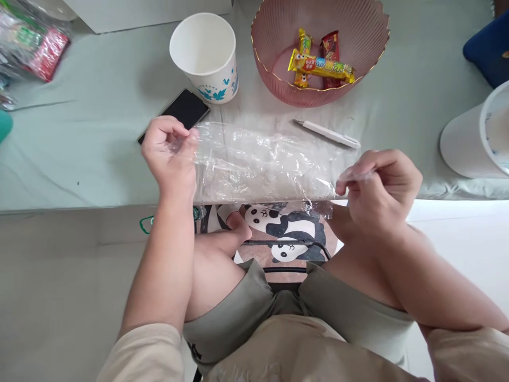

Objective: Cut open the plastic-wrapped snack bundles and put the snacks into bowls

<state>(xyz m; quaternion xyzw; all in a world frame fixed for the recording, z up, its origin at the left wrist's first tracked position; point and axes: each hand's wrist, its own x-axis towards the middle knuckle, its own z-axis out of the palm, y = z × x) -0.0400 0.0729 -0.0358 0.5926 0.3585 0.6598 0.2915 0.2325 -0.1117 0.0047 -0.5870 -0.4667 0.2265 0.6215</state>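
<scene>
We hold a clear plastic bag (262, 162) stretched flat between both hands, just above the near edge of the table (79, 148). Our left hand (169, 154) is closed in a pinch, thumb against fingertips, on the bag's left end. Our right hand (377, 188) is curled the same way, its thumb and forefinger nipping the bag's right corner. The bag is crinkled and see-through; the green cloth shows through it, and its lower edge hangs a little past the table's edge over our lap.

Behind the bag, a black phone (181, 111) lies just beside our left hand, partly hidden by it. A white paper cup (207, 55) with blue leaf prints stands upright behind the phone. To its right sits a pink ribbed bowl (358, 32) holding a few wrapped candies (320, 63). A white pen (328, 133) lies between the bowl and the bag. A white bucket (475, 138) stands at the right edge, and packets (35, 45) lie at the far left corner. Below the table, a panda-print bag (286, 233) rests between our knees.
</scene>
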